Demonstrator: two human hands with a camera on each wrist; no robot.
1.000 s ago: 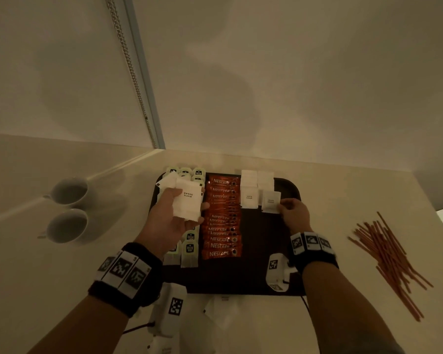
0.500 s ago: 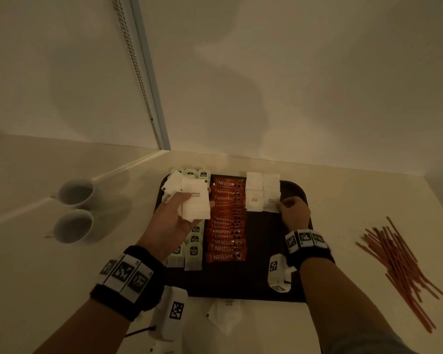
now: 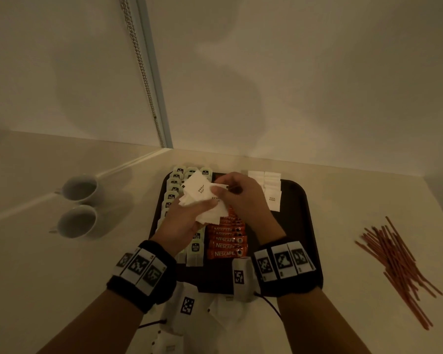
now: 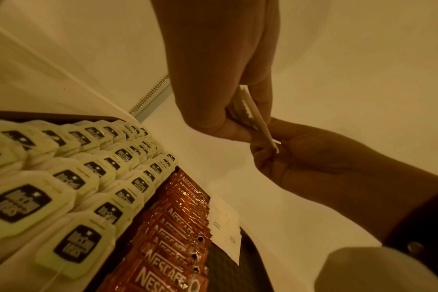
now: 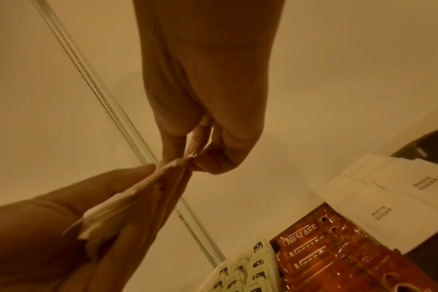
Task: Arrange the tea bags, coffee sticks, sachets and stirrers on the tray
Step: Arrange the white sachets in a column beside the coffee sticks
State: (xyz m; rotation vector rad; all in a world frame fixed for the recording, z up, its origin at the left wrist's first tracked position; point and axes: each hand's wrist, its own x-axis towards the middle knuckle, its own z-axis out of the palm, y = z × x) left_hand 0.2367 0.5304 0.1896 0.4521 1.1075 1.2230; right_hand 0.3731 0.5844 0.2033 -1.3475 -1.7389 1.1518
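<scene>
My left hand (image 3: 202, 206) holds a fanned stack of white sugar sachets (image 3: 198, 192) above the dark tray (image 3: 303, 226). My right hand (image 3: 219, 191) pinches the edge of one sachet in that stack. In the right wrist view the right hand's fingertips (image 5: 188, 161) meet on the sachet stack (image 5: 128, 197). On the tray lie rows of green tea bags (image 3: 175, 185), orange coffee sticks (image 3: 226, 242) and white sachets (image 3: 271, 192). The hands hide the upper coffee sticks. A pile of brown stirrers (image 3: 399, 264) lies on the table right of the tray.
Two white cups (image 3: 79, 187) (image 3: 77, 221) stand on the table left of the tray. A wall and a blind chain (image 3: 141, 72) rise just behind the tray. A loose white sachet (image 3: 221, 311) lies on the table in front of the tray.
My right hand has left the sachet row at the tray's back right and moved left to the stack. My left hand has shifted slightly right with the stack.
</scene>
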